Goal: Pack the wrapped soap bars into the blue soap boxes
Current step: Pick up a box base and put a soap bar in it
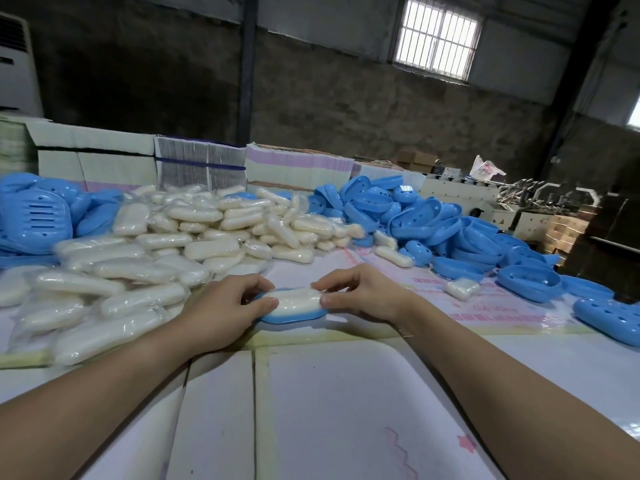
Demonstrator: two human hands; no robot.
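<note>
**Both hands on one soap bar in a blue box half**

Nearest the camera, the pale desk point(346, 410) is covered with white sheets taped at the seams. Just beyond, a wrapped soap bar point(298, 300) lies in a blue soap box half point(294, 317) resting on the desk. The left hand point(221, 310) grips its left end, fingers curled round bar and box edge, thumb on top. The right hand point(363, 294) pinches the right end, fingers clamped on the wrapped bar.

To the left and behind, a heap of wrapped soap bars point(180, 237) spreads across the desk. A single wrapped bar point(462, 288) lies apart on the right, near a pile of empty blue box halves point(433, 223). More blue slotted pieces point(34, 216) are stacked at far left.

Behind these stand bundles of flat printed cartons point(201, 161). Farther back are a rough dark wall and a barred window point(437, 38).
</note>
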